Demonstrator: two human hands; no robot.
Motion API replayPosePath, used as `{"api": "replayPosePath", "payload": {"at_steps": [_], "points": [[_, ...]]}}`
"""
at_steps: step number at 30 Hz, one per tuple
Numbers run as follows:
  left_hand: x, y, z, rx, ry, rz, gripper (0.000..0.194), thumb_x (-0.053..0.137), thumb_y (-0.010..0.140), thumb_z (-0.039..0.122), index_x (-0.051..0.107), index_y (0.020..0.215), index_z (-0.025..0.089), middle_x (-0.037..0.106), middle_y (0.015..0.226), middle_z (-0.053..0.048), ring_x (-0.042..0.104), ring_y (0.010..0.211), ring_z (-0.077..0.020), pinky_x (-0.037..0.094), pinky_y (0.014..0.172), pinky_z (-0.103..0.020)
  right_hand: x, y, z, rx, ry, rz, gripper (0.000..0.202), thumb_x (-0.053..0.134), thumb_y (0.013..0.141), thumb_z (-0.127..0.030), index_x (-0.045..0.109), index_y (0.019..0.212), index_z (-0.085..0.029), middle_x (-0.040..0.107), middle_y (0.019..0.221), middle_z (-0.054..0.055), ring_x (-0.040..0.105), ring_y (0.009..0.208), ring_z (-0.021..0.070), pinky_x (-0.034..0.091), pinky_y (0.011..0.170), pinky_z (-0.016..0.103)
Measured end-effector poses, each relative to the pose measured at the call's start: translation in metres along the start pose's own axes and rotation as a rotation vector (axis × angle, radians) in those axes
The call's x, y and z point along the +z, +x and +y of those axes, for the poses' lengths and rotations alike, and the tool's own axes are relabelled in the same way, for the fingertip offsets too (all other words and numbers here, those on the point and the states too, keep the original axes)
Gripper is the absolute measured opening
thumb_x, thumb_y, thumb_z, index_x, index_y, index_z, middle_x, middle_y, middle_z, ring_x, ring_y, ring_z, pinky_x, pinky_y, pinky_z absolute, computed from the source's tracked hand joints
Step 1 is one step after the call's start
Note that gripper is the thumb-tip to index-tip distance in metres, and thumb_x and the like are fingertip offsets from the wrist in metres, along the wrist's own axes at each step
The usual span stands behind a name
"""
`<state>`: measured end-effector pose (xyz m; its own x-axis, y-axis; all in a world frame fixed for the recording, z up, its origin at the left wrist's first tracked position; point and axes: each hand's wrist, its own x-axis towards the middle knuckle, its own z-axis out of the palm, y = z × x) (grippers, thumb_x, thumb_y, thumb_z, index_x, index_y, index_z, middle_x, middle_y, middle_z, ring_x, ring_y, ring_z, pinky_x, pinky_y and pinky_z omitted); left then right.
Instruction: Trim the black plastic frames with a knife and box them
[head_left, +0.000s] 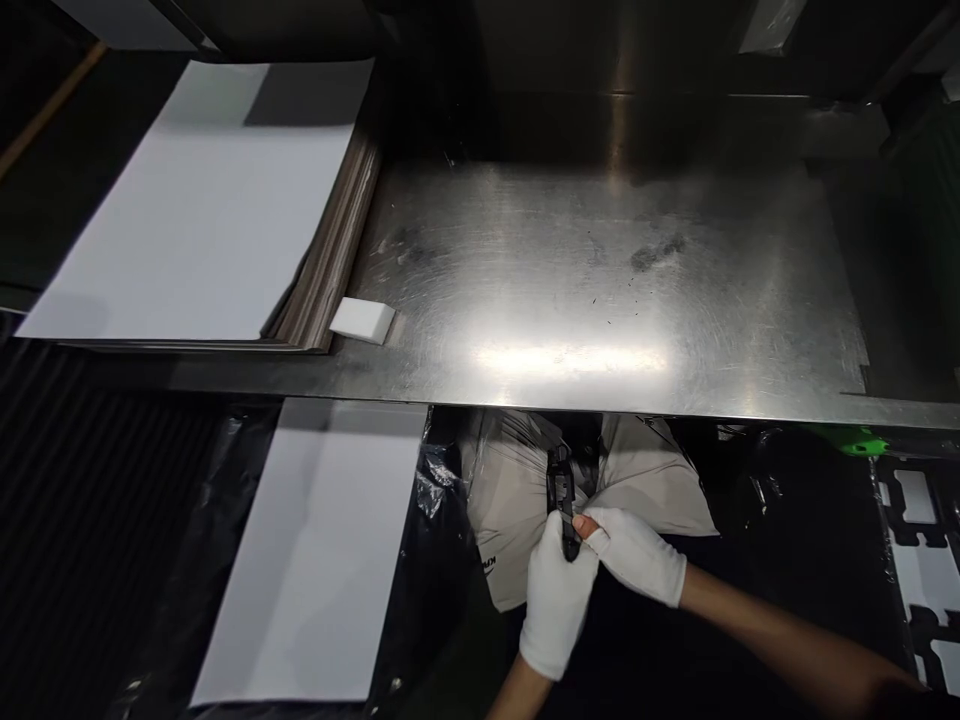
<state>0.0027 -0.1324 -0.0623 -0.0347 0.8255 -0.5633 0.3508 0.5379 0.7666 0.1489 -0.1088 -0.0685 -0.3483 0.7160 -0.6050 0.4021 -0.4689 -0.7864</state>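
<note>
The left hand (pixel 556 600), gloved in white, was seen in the head view closed around the lower end of a black object (pixel 560 485), which was held over grey trousers (pixel 652 480), below the front edge of the table (pixel 525 260). The right hand (pixel 637 555), gloved with one digit bare, was curled at the object's right side; whether a grip was taken there could not be told. A white sheet (pixel 315 560) was bordered by black plastic (pixel 439 480). A paper stack (pixel 202 200) was set on the table, a white block (pixel 360 319) beside its corner.
</note>
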Motion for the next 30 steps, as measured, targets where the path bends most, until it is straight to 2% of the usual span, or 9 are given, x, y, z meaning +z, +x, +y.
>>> {"api": "replayPosePath", "payload": {"at_steps": [16, 22, 30], "points": [[0.0002, 0.0016, 0.0031, 0.008, -0.007, 0.013, 0.019, 0.066, 0.088, 0.04, 0.053, 0.082, 0.026, 0.066, 0.075, -0.002, 0.063, 0.073, -0.0236, 0.051, 0.069, -0.034, -0.0025, 0.0018, 0.0001, -0.005, -0.022, 0.0, 0.043, 0.042, 0.115, -0.042, 0.06, 0.082, -0.02, 0.071, 0.083, 0.005, 0.062, 0.077, 0.0199, 0.042, 0.07, 0.03], [0.0004, 0.0045, 0.0044, -0.007, 0.015, 0.007, 0.019, 0.064, 0.088, 0.042, 0.053, 0.084, 0.027, 0.063, 0.072, 0.0, 0.064, 0.076, -0.0242, 0.053, 0.073, -0.034, -0.0033, 0.0045, -0.0018, -0.006, 0.001, 0.0, 0.042, 0.042, 0.114, -0.041, 0.056, 0.08, -0.021, 0.068, 0.08, 0.004, 0.061, 0.074, 0.0192, 0.04, 0.068, 0.03], [0.0014, 0.0065, -0.0006, 0.003, 0.013, 0.01, 0.019, 0.063, 0.088, 0.043, 0.054, 0.086, 0.026, 0.068, 0.081, -0.003, 0.064, 0.079, -0.0248, 0.052, 0.074, -0.035, -0.0047, 0.0066, -0.0025, -0.002, -0.039, 0.006, 0.041, 0.04, 0.114, -0.043, 0.053, 0.08, -0.022, 0.067, 0.081, 0.005, 0.059, 0.076, 0.0196, 0.039, 0.07, 0.03]]}}
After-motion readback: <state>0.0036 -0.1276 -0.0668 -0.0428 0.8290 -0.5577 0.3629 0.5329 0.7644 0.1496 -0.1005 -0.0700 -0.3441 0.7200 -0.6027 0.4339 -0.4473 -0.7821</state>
